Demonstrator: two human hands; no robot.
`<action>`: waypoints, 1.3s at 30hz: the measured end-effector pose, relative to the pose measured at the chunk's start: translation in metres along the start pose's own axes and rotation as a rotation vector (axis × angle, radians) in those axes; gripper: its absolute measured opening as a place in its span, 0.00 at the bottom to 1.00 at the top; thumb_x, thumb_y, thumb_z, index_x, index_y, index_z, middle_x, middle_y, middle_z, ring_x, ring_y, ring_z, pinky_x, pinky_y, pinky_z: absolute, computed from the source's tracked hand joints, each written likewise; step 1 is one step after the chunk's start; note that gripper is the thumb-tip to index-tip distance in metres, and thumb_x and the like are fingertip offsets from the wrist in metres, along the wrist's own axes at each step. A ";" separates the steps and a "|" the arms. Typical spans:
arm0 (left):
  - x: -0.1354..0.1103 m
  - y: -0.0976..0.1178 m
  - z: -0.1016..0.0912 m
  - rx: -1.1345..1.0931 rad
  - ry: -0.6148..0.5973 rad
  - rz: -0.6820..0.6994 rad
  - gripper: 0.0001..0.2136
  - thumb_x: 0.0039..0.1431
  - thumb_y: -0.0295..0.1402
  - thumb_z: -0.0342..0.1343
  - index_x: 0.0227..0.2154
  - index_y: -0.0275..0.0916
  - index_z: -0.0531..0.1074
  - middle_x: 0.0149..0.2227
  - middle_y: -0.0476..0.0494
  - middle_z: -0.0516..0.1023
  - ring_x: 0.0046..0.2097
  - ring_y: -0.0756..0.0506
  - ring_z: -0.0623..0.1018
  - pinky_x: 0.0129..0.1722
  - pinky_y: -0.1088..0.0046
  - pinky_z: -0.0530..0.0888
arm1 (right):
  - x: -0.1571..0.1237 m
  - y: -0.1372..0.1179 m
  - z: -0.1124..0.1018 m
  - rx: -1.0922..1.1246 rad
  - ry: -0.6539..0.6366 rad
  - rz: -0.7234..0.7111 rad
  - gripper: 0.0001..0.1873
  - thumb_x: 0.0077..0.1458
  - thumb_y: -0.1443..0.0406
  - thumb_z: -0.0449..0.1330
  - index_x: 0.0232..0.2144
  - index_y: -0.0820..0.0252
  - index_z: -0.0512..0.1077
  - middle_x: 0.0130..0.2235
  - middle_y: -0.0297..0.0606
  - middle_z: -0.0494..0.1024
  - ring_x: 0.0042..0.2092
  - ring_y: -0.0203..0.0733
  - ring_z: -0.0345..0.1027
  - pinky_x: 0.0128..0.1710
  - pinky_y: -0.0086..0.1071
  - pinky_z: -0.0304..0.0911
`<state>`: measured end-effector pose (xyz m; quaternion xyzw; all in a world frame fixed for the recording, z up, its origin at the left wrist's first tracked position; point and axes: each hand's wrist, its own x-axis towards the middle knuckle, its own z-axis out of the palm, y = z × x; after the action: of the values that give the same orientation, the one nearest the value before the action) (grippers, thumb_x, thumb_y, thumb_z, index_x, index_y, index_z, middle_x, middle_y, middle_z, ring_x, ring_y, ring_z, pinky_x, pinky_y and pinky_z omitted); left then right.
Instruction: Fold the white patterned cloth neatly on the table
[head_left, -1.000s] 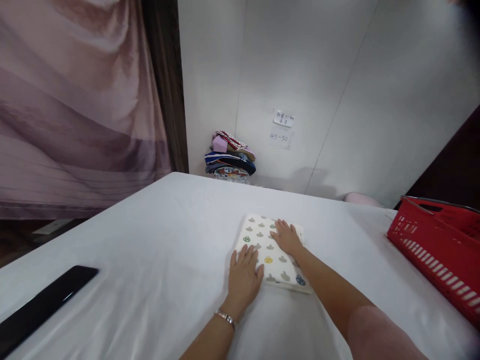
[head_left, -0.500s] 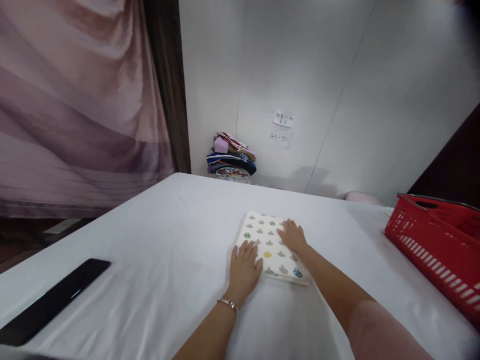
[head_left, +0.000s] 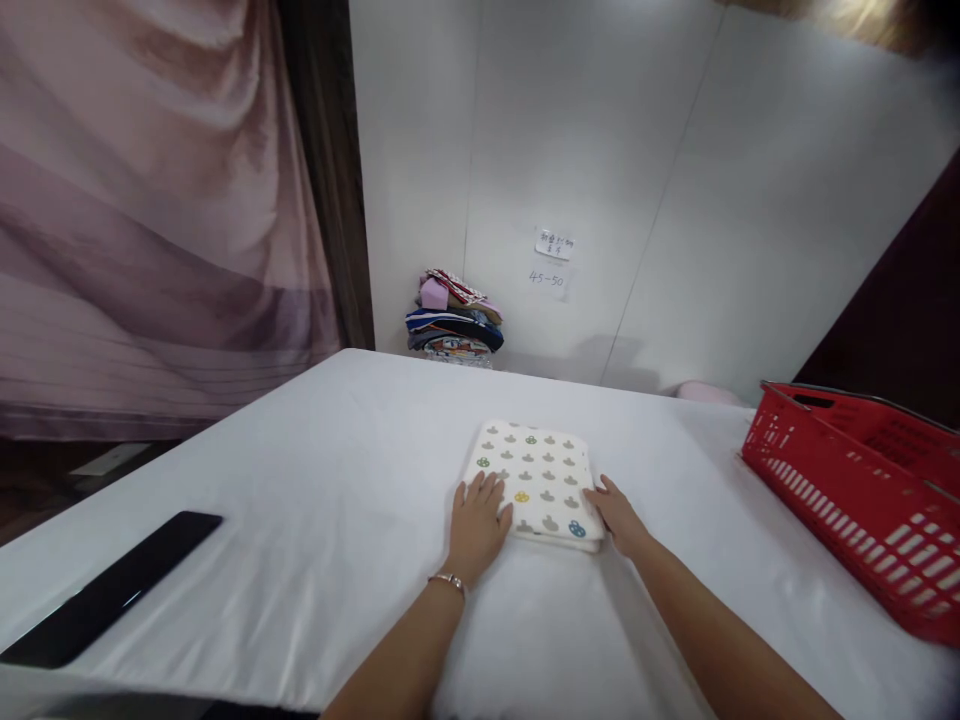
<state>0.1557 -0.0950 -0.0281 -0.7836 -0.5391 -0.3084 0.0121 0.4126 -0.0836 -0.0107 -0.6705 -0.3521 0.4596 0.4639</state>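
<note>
**One folded cloth [head_left: 534, 480] lying on the white table [head_left: 300, 470]**

One black slab [head_left: 105, 590] lies far left. The left hand [head_left: 478, 520], flat with fingers spread, rests on the cloth's near-left corner. The right hand [head_left: 616, 512], also unclenched, touches its near-right corner. One red basket [head_left: 855, 490] stands far right.

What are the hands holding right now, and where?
Nothing is clearly gripped. The left hand lies flat on the near-left corner of the folded patterned cloth; the right hand touches its near-right corner, grip unclear.
</note>
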 end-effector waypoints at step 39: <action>0.037 0.130 -0.078 -0.350 -0.017 0.075 0.10 0.51 0.32 0.55 0.38 0.42 0.72 0.36 0.45 0.75 0.41 0.43 0.72 0.46 0.64 0.64 | -0.044 -0.017 -0.029 0.729 -0.268 -0.067 0.29 0.54 0.45 0.49 0.49 0.56 0.66 0.48 0.43 0.74 0.52 0.48 0.66 0.49 0.42 0.65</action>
<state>0.2385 -0.1455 0.0941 -0.7958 -0.4478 -0.3904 -0.1174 0.4247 -0.1261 0.0220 -0.3838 -0.2448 0.6226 0.6365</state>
